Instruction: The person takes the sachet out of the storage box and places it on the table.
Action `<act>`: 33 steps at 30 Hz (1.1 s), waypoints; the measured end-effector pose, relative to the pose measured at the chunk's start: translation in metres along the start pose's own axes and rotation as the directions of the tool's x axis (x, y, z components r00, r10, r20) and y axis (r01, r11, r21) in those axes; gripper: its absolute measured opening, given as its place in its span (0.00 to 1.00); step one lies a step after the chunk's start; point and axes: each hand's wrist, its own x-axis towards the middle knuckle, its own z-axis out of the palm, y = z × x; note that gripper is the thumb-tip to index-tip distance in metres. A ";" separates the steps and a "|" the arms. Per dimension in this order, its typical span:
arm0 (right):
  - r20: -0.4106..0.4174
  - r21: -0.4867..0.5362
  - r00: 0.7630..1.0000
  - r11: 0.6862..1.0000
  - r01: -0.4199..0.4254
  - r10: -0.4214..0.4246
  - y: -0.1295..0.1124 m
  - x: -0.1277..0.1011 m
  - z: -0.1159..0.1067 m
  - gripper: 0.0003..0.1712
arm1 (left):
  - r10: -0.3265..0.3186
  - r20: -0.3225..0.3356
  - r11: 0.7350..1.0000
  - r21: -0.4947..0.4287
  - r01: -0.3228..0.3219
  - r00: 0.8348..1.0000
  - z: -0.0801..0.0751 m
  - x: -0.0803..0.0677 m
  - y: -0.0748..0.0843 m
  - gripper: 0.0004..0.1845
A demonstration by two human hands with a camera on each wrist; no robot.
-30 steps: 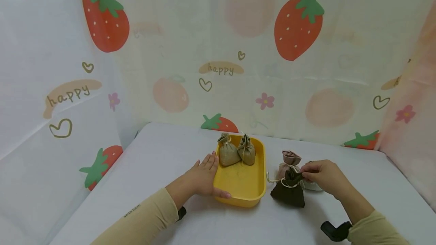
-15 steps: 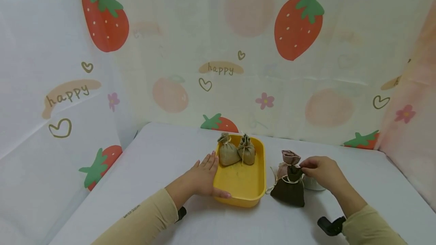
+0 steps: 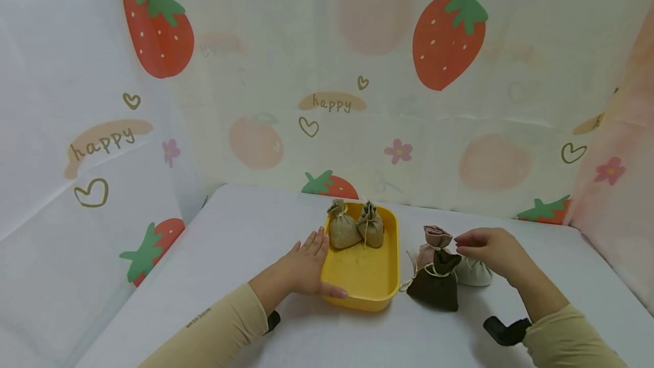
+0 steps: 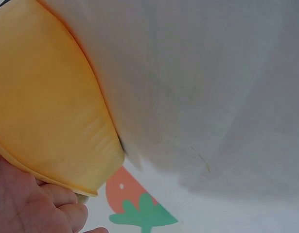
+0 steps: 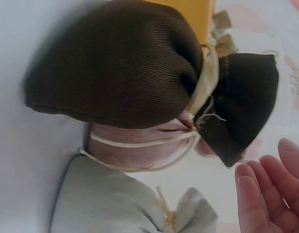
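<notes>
A yellow plastic tray (image 3: pixel 360 277) stands on the table, with two tan drawstring pouches (image 3: pixel 344 231) upright at its far end. My left hand (image 3: pixel 304 266) lies against the tray's left side, fingers straight and thumb at the near rim. To the tray's right stands a dark brown drawstring pouch (image 3: pixel 434 288), in front of a pink pouch (image 3: pixel 426 254) and beside a pale grey pouch (image 3: pixel 475 272). Just off the brown pouch's top, my right hand (image 3: pixel 493 250) hovers with its fingers extended. Nothing is between them in the right wrist view, where the brown pouch (image 5: pixel 120 63) looms close.
White cloth covers the table (image 3: pixel 255 214). A printed curtain (image 3: pixel 317 44) with strawberries closes off the back and sides. Black wrist-worn devices (image 3: pixel 506 331) show below the forearms.
My right hand has let go of the brown pouch's top and moved up and to the right, uncovering more of the grey pouch. The left hand and tray stay put.
</notes>
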 end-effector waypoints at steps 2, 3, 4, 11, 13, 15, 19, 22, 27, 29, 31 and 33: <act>-0.002 0.019 1.000 1.000 0.000 0.000 -0.002 0.000 -0.002 0.19 | -0.001 0.001 1.000 0.000 0.001 1.000 0.000 0.000 0.000 0.69; -0.002 0.029 1.000 1.000 0.001 -0.001 -0.003 0.000 -0.002 0.19 | -0.002 0.002 1.000 -0.003 0.002 1.000 0.000 0.000 0.000 0.69; 0.000 0.038 1.000 0.999 -0.001 0.001 -0.003 0.000 -0.003 0.19 | -0.003 0.002 1.000 -0.004 0.003 1.000 0.000 0.000 0.000 0.69; -0.004 0.071 1.000 0.997 -0.005 0.005 -0.008 0.000 -0.006 0.22 | 0.000 -0.001 1.000 -0.010 0.000 1.000 -0.001 -0.001 0.001 0.69; -0.002 0.090 1.000 0.996 -0.012 0.012 -0.010 0.001 -0.007 0.24 | 0.002 -0.003 1.000 -0.010 -0.002 1.000 -0.002 -0.001 0.002 0.69; -0.005 0.102 1.000 0.995 -0.010 0.011 -0.015 0.002 -0.009 0.24 | 0.003 -0.005 1.000 -0.009 -0.003 1.000 -0.002 -0.002 0.002 0.69; -0.022 0.103 1.000 0.994 0.018 -0.016 -0.026 0.008 -0.010 0.20 | 0.004 -0.006 1.000 -0.005 -0.004 1.000 -0.003 -0.002 0.002 0.69; -0.025 0.115 0.999 0.993 0.040 -0.038 -0.037 0.014 -0.008 0.19 | 0.006 -0.007 1.000 -0.002 -0.006 1.000 -0.003 -0.002 0.002 0.68; -0.016 0.154 0.999 0.987 0.040 -0.038 -0.054 0.027 -0.001 0.19 | 0.006 -0.007 1.000 0.002 -0.006 1.000 -0.002 -0.001 0.001 0.68; -0.008 0.172 1.000 0.985 0.029 -0.028 -0.060 0.033 0.003 0.19 | 0.005 -0.007 1.000 -0.001 -0.005 1.000 -0.001 0.000 0.001 0.68; 0.000 0.186 1.000 0.982 0.024 -0.024 -0.065 0.040 0.008 0.19 | 0.004 -0.007 1.000 0.000 -0.004 1.000 -0.001 0.000 0.001 0.69; 0.008 0.189 1.000 0.982 0.015 -0.017 -0.070 0.046 0.011 0.19 | 0.003 -0.007 1.000 -0.006 -0.003 1.000 -0.001 0.000 0.001 0.68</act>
